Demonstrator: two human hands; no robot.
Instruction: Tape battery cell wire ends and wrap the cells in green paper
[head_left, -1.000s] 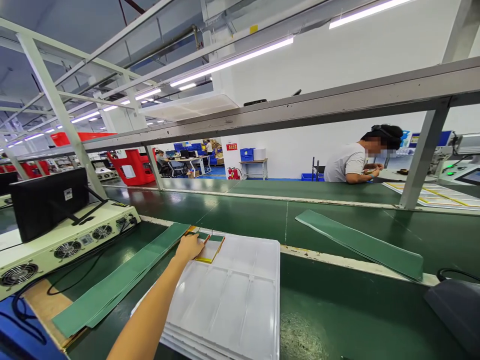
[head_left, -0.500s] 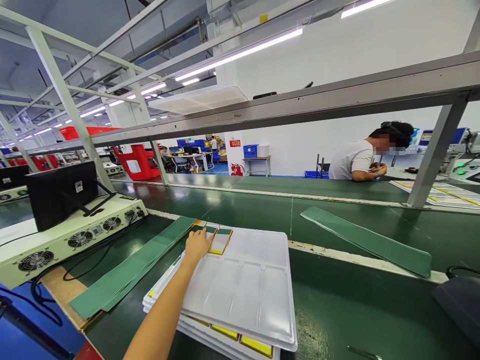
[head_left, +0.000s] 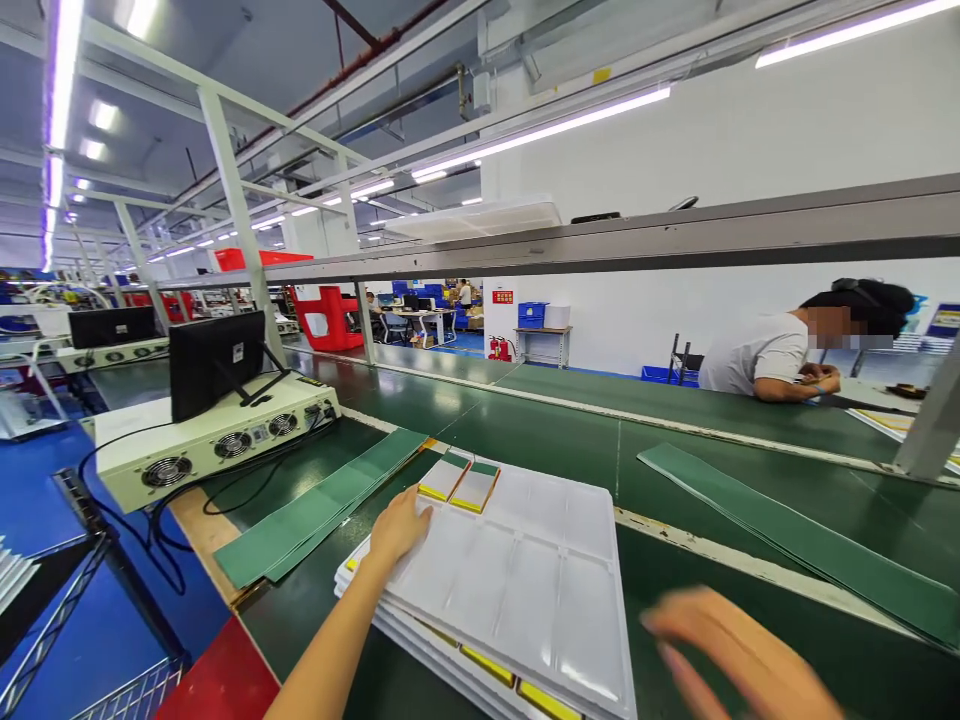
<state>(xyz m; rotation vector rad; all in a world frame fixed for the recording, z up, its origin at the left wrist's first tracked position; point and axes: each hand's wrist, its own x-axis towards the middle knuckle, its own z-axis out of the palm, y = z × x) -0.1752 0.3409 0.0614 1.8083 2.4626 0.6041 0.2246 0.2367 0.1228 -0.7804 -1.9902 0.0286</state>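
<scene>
My left hand (head_left: 401, 525) rests at the left edge of the top white plastic tray (head_left: 525, 600), its fingers loosely bent and nothing visible between them. Just beyond the fingertips, two flat silvery rectangular pieces (head_left: 475, 487) with yellow and green ends lie side by side in the tray's far-left compartments. Below this tray are more stacked trays, where yellow-ended pieces (head_left: 487, 664) show along the near side. My right hand (head_left: 739, 650), smeared by motion, hovers right of the stack with thumb and fingers apart, apparently holding nothing.
Long green strips lie left (head_left: 330, 510) and right (head_left: 780, 530) of the trays on the green bench. A cream equipment box (head_left: 225, 435) carries a black monitor (head_left: 217, 365). A grey shelf beam (head_left: 637, 240) crosses above. Across the bench sits another person (head_left: 772, 355).
My left hand has drawn back from the silvery pieces to the tray's left edge, uncovering the left piece. My right hand has come into view at lower right. The view has swung left.
</scene>
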